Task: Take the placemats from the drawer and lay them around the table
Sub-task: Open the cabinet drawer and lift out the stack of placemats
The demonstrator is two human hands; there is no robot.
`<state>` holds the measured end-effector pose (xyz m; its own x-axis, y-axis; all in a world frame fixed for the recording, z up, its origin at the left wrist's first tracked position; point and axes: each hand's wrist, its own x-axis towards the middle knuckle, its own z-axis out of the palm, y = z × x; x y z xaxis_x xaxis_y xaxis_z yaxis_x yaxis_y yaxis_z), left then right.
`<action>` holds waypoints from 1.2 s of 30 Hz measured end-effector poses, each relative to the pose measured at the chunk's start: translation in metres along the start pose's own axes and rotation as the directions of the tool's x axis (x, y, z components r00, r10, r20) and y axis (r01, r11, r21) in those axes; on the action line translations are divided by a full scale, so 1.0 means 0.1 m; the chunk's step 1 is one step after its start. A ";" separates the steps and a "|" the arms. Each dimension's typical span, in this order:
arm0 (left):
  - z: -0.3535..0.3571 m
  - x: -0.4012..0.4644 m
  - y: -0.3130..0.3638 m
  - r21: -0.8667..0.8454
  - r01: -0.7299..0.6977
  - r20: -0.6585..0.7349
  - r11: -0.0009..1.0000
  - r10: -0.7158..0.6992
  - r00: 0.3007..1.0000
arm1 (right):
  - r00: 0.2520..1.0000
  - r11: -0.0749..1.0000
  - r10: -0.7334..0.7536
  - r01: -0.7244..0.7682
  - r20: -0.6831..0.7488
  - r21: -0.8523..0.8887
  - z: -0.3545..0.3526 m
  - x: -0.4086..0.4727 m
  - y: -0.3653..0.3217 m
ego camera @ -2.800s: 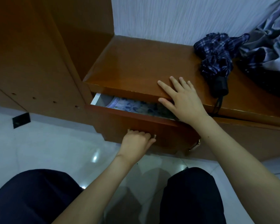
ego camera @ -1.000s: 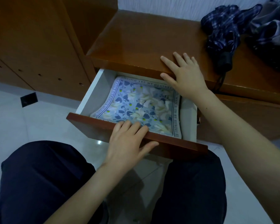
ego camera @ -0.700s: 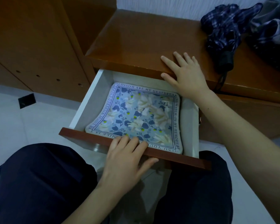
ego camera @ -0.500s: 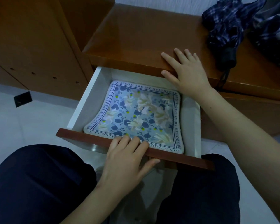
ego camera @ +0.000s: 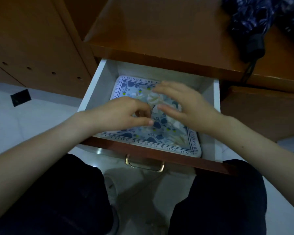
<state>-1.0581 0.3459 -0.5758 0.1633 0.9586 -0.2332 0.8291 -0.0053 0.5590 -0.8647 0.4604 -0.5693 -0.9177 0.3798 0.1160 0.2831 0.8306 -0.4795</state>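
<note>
Dark-trousered knees (ego camera: 58, 200) are framing the near view over the pale floor. Just beyond, the drawer (ego camera: 98, 85) is standing pulled out, its brass handle (ego camera: 143, 164) facing the person. The floral placemat (ego camera: 175, 141) is lying flat inside, toward the drawer's near right corner. The left hand (ego camera: 120, 114) is hovering over it, fingers curled and thumb extended; contact cannot be told. The right hand (ego camera: 185, 106) is reaching across with fingers straight and slightly spread. A folded umbrella (ego camera: 255, 31) is lying at the cabinet top's far right.
</note>
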 end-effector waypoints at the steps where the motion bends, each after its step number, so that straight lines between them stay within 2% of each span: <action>1: -0.01 0.03 -0.07 0.008 -0.001 0.051 1.000 0.001 0.999 | 0.996 0.998 0.023 -0.028 0.086 0.064 0.07 -0.05 -0.01; 4: 0.01 0.09 -0.24 0.055 -0.029 0.233 0.998 0.015 0.972 | 0.947 0.977 0.071 -0.130 0.314 0.171 0.23 -0.16 0.00; 7: 0.07 0.13 -0.35 0.017 -0.053 0.377 0.998 0.043 0.925 | 0.890 0.968 0.089 -0.183 0.447 0.171 0.37 -0.20 0.04; 12: 0.08 0.16 -0.37 0.012 -0.097 0.414 0.995 0.083 0.906 | 0.809 0.979 0.087 -0.178 0.581 0.101 0.43 -0.16 0.07; 15: 0.11 0.13 -0.37 0.094 -0.147 0.377 0.985 0.102 0.921 | 0.804 0.992 0.065 -0.116 0.591 0.048 0.46 -0.11 0.09; 19: 0.21 0.09 -0.35 0.189 -0.136 0.211 0.972 0.095 0.973 | 0.818 0.996 -0.006 -0.049 0.576 0.081 0.48 -0.06 0.07; 21: 0.20 0.11 -0.39 0.192 -0.142 0.182 0.971 0.107 0.977 | 0.836 0.994 -0.027 -0.037 0.549 0.106 0.48 -0.05 0.07; 27: 0.11 0.16 -0.41 0.165 -0.172 0.266 0.971 0.124 0.956 | 0.850 0.991 0.074 -0.121 0.522 0.057 0.59 0.00 0.25; 31: 0.07 0.14 -0.45 0.183 -0.208 0.324 0.961 0.141 0.936 | 0.847 0.987 0.082 -0.140 0.526 0.072 0.62 0.02 0.32; 36: 0.11 0.14 -0.44 0.196 -0.229 0.285 0.954 0.168 0.944 | 0.850 0.993 0.049 -0.099 0.525 0.068 0.61 0.02 0.30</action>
<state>-1.0868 0.3569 -0.6124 0.4458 0.8227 -0.3526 0.8579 -0.2802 0.4308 -0.8746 0.4616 -0.6365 -0.9123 0.1497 -0.3811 0.3530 0.7593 -0.5467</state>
